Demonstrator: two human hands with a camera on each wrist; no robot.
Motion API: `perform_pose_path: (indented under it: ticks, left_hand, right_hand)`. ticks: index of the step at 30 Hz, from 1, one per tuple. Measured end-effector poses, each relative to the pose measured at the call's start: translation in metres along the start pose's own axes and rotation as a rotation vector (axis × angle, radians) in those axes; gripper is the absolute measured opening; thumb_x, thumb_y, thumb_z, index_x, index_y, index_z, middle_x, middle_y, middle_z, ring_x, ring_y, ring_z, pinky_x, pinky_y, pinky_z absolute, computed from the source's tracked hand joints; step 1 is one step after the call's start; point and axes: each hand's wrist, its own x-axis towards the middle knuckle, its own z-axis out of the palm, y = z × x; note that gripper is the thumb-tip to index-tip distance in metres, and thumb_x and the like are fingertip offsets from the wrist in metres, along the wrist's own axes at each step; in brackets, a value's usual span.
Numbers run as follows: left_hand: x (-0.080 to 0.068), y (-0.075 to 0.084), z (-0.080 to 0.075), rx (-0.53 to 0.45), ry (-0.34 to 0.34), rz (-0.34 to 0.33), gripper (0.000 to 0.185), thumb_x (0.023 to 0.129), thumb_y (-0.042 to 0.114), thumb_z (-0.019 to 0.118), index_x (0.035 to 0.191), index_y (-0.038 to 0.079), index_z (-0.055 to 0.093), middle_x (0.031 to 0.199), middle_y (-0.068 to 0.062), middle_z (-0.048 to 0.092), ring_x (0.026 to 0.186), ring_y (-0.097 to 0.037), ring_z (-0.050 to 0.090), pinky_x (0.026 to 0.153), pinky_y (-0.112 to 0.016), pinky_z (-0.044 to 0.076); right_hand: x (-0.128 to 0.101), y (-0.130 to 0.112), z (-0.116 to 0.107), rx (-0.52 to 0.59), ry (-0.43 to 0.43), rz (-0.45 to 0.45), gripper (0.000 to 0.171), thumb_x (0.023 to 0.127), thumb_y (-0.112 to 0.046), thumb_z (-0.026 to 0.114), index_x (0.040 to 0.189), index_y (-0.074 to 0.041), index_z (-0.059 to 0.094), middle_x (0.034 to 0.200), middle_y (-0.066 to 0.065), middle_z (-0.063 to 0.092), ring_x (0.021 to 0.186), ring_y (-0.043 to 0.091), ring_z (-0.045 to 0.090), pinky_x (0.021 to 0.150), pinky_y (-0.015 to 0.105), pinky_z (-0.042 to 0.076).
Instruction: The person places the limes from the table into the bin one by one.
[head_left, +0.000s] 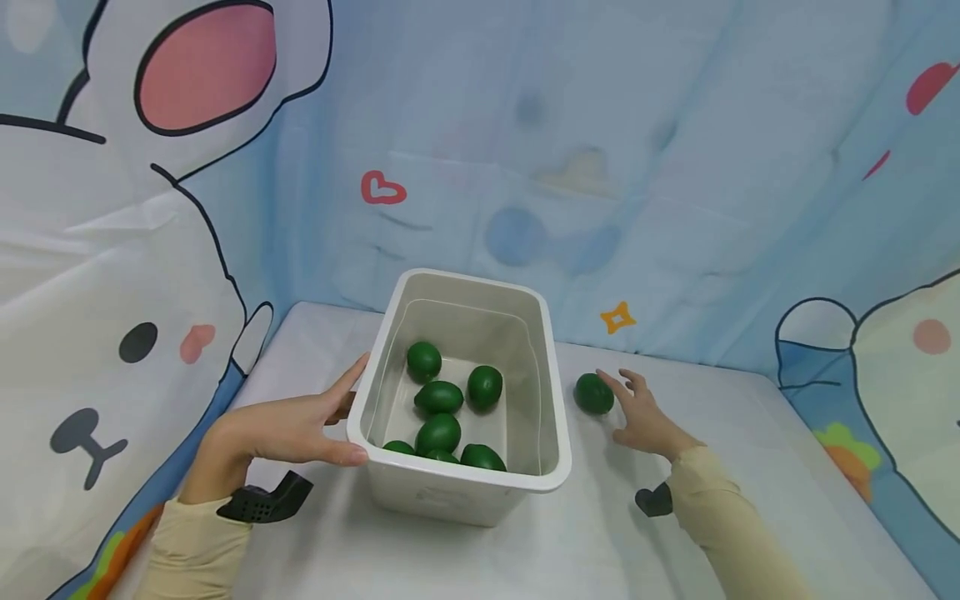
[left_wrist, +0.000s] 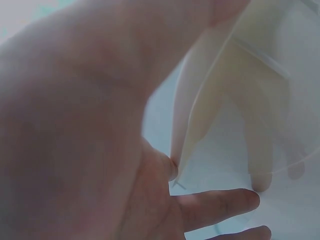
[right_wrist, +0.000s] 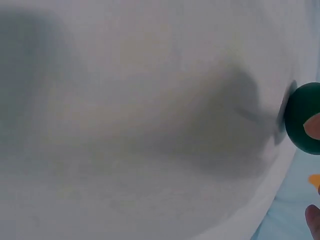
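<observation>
In the head view my left hand (head_left: 300, 429) lies against the left side of a white plastic bin (head_left: 557, 417), thumb at the near corner of the rim. The left wrist view shows straight fingers (left_wrist: 220, 206) beside the bin's glossy wall, which mirrors them. Several dark green oval fruits, one of them a fruit (head_left: 438, 398) near the middle, lie on the bin's floor. My right hand (head_left: 648, 421) reaches a loose green fruit (head_left: 592, 394) right of the bin, fingers spread, thumb apart from it. In the right wrist view a fingertip (right_wrist: 313, 127) overlaps this fruit.
The bin stands on a table with a white cover (head_left: 720, 400). A blue printed curtain (head_left: 675, 208) rises behind the table and at both sides. Dark wrist devices sit by the left cuff (head_left: 266, 500) and right cuff (head_left: 655, 500).
</observation>
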Motion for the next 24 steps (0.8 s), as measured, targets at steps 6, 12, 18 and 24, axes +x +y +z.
perform_pose_path:
  ticks: [6,12,18,24]
  left_hand:
    - [-0.005,0.001,-0.004,0.006,0.011,-0.023,0.112,0.084,0.040,0.070,0.148,0.035,-0.022,0.155,-0.014,0.022,0.134,-0.029,0.037,0.097,-0.049,0.042]
    - [-0.006,0.002,-0.003,-0.014,0.016,-0.033,0.113,0.083,0.043,0.070,0.148,0.035,-0.021,0.155,-0.013,0.022,0.134,-0.029,0.037,0.099,-0.051,0.041]
    - [0.002,0.002,0.002,-0.043,-0.009,-0.013,0.112,0.083,0.044,0.070,0.148,0.036,-0.022,0.155,-0.009,0.024,0.136,-0.029,0.035,0.100,-0.050,0.040]
    - [0.001,0.000,-0.001,-0.055,-0.011,0.029,0.112,0.084,0.041,0.070,0.148,0.034,-0.022,0.156,-0.007,0.021,0.138,-0.029,0.033,0.100,-0.044,0.041]
  right_hand:
    - [0.014,-0.013,-0.002,-0.009,-0.007,-0.061,0.090,0.072,0.004,0.071,0.148,-0.012,0.026,0.148,0.032,0.009,0.131,0.056,0.022,0.092,0.068,0.037]
    - [0.025,-0.021,0.002,-0.020,-0.010,-0.083,0.084,0.072,0.002,0.074,0.144,-0.012,0.033,0.147,0.030,0.015,0.130,0.055,0.025,0.092,0.066,0.039]
    - [0.028,-0.010,0.004,-0.036,-0.027,-0.080,0.085,0.073,0.000,0.075,0.145,-0.014,0.032,0.147,0.030,0.013,0.129,0.056,0.026,0.091,0.065,0.041]
    - [0.046,-0.008,0.012,-0.070,-0.089,-0.075,0.084,0.075,-0.001,0.072,0.147,-0.012,0.030,0.146,0.033,0.008,0.126,0.059,0.029,0.090,0.066,0.040]
